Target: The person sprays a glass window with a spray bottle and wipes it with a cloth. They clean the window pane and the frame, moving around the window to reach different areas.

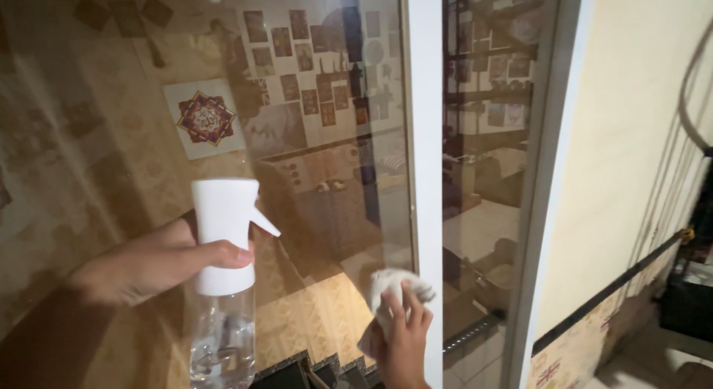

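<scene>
Filling most of the view, a glass pane (pixel 223 136) is seen, with reflections of a patterned tile and rows of small pictures noted across it. A white frame post (pixel 425 151) is set along its right edge, a narrower pane beside that, and a cream wall (pixel 631 136) with a dark stripe is seen farther right. A spray bottle (pixel 223 285), clear-bodied with a white trigger head, is held upright before the pane at lower left. It is gripped by the left hand (pixel 148 266), fingers closed around the white neck just under the trigger. A white cloth (pixel 394 285), crumpled, is pressed to the glass low down, just beside the post. It is clutched by the right hand (pixel 405 341), fingers closed over its lower part.
</scene>
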